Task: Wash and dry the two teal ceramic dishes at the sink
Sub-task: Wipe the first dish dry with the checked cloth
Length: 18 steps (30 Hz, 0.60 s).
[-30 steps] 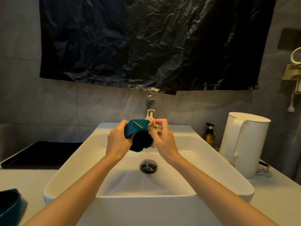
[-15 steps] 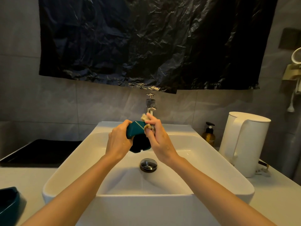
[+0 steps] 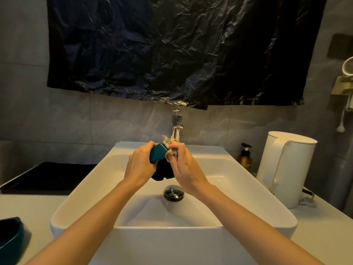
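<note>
Spare teal dish (image 3: 9,240): nearest of all, cut off by the lower left corner, resting on the tabletop (image 3: 28,207), well apart from the left hand (image 3: 140,165) and to its left.
Sink (image 3: 168,231): white basin under both forearms; its drain (image 3: 173,193) lies just below the hands.
Left hand: over the basin, fingers curled round the left edge of the held teal dish (image 3: 157,154).
Right hand (image 3: 184,167): just beside the left hand, fingers pinching a beige cloth (image 3: 167,141) against the dish's upper right edge.
Held teal dish: between the two hands, above the drain, held on edge. Long axis runs steeply, top end at the fingertips, bottom end pointing down toward the drain. Teal wall faces up and left; the lower part is in shadow, so which face it shows I cannot tell.
Beige cloth: bunched, poking up above the right hand's fingers.
Faucet (image 3: 177,127): chrome, just beyond the hands.
Farther right of the right hand: soap bottle (image 3: 245,161), white kettle (image 3: 286,169).
Farther left of the left hand: black tray (image 3: 47,176).
Wall above: black plastic sheet (image 3: 172,50).
</note>
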Available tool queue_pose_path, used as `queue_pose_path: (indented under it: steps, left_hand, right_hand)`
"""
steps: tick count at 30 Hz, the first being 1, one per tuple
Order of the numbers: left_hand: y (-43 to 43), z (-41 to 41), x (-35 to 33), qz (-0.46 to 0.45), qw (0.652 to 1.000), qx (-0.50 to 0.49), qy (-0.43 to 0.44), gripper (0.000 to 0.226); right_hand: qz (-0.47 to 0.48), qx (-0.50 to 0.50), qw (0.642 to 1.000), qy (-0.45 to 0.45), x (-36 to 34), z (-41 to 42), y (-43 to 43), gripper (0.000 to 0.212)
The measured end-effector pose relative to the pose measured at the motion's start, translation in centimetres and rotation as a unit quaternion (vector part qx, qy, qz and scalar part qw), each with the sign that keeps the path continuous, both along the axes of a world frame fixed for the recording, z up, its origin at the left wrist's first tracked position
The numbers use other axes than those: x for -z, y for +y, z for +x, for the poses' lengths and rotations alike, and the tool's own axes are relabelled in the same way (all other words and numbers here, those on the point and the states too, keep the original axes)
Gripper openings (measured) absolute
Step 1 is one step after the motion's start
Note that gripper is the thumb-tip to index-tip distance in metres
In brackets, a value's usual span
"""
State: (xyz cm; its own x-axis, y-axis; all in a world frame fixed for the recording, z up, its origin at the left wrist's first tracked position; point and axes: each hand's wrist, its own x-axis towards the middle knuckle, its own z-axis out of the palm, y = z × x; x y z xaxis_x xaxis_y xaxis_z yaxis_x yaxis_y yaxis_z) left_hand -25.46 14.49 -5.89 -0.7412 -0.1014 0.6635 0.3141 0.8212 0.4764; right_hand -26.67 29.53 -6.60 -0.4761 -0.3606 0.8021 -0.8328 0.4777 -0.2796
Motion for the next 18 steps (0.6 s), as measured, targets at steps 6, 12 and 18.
queue_pose_path:
  steps: [6,12,18]
  left_hand:
    - [-0.1,-0.1,0.0,0.005,1.0,0.003,-0.003,0.034]
    - [-0.3,-0.6,-0.6,0.142,0.989,0.044,-0.016,0.027]
    - [0.0,-0.4,-1.0,0.2,0.973,0.112,-0.035,0.034]
  right_hand:
    - [0.021,-0.022,0.999,0.037,-0.2,0.1,-0.6,0.022]
    - [-0.056,-0.054,0.994,-0.076,-0.3,-0.2,0.9,0.017]
    - [-0.102,-0.015,0.992,-0.072,-0.5,-0.1,0.6,0.021]
